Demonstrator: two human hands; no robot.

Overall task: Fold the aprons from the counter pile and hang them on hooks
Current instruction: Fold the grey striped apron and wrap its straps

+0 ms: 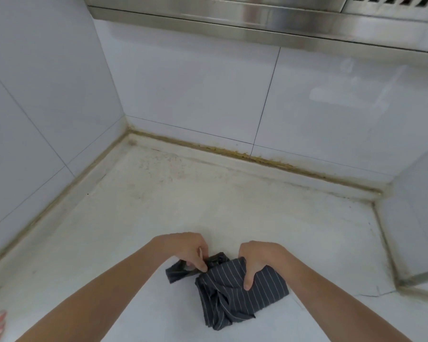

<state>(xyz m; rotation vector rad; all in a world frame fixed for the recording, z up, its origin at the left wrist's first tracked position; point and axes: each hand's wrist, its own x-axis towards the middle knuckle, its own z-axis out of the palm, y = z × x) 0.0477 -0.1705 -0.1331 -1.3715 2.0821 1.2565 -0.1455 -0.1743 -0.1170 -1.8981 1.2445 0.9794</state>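
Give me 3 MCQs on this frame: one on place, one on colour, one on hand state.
1. Where does the apron lie?
A. on the counter
B. on a hook
C. in a sink

2. What does the apron look like?
A. plain red
B. dark grey with thin white stripes
C. green checks

3. What are the hands doing?
A. both hang idle
B. only one touches it
C. both grip the apron

Key: 1 A, it sits bunched on the white counter. 2 B, the stripes show clearly. 3 C, left hand and right hand curl on the cloth.
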